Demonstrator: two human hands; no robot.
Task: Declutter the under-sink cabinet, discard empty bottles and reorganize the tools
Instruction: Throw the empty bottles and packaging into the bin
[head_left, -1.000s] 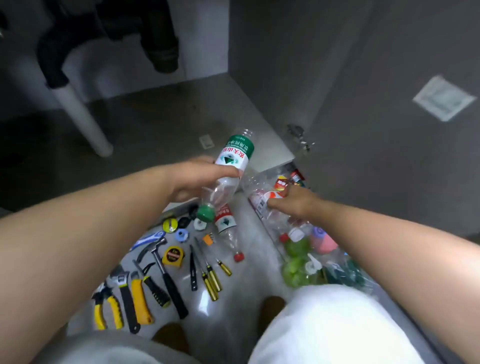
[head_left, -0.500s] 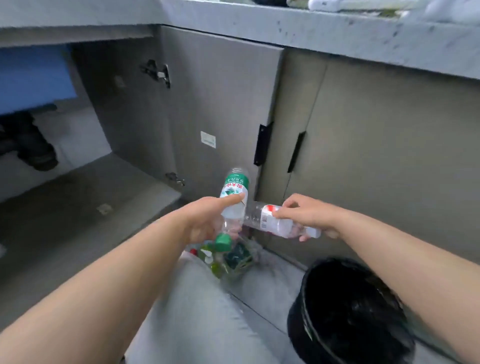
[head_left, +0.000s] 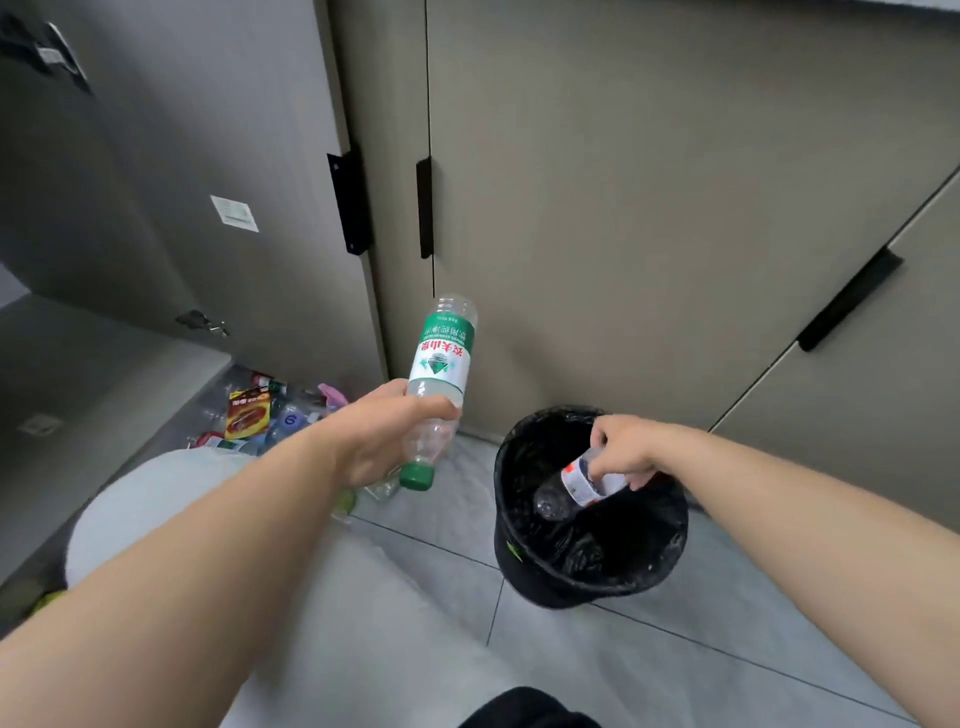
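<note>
Right fingers (head_left: 618, 460) downturned, pinching bottle (head_left: 581, 487) over bin (head_left: 535, 577)

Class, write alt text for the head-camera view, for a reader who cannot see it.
A person's right hand holds a clear bottle in the mouth of a black bin. The left hand holds a green-labelled bottle, cap down, beside the bin; more bottles lie by the open cabinet.

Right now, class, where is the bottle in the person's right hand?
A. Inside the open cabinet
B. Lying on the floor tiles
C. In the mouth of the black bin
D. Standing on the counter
C: the right hand holds the red-label bottle within the rim of the bin, base pointing down, while the left hand holds the green-cap bottle off to the side.
</note>
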